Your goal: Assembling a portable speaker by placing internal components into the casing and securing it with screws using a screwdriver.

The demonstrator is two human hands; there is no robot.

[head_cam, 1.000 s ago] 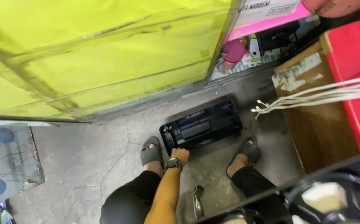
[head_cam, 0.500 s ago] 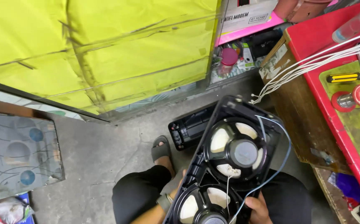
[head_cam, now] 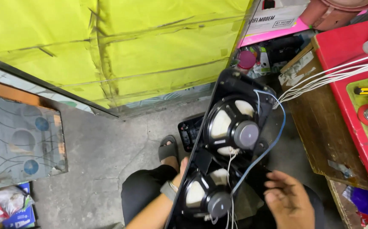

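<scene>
I'm looking down at a black speaker panel (head_cam: 235, 140) raised over my lap, back side facing me, running from 6 o'clock up toward 1 o'clock. Two speaker drivers sit in it: upper driver (head_cam: 233, 127) near frame centre, lower driver (head_cam: 205, 197) at about 6 o'clock. A blue wire (head_cam: 273, 144) loops along the panel's right edge; thin white wires (head_cam: 230, 169) hang between the drivers.

My left hand (head_cam: 183, 167) is at the panel's left edge, around 7 o'clock, fingers going behind the edge; it looks wrapped on the panel, but the grip is mostly hidden. Grey watch (head_cam: 169, 190) on that wrist. My right hand (head_cam: 288, 199) is at 5 o'clock, fingers spread and loose, palm resting against the panel's lower right side, not closed around anything.

Under the panel, on the concrete floor (head_cam: 103, 161), part of a black box (head_cam: 190, 133) shows beside my sandalled foot (head_cam: 169, 148). Yellow sheeting (head_cam: 129, 51) fills 11 to 12 o'clock. Red-topped wooden bench (head_cam: 320, 123) at 3 o'clock, with a white cable bundle (head_cam: 332, 76) running over it. Patterned glass sheet (head_cam: 18, 140) at 9 o'clock.
</scene>
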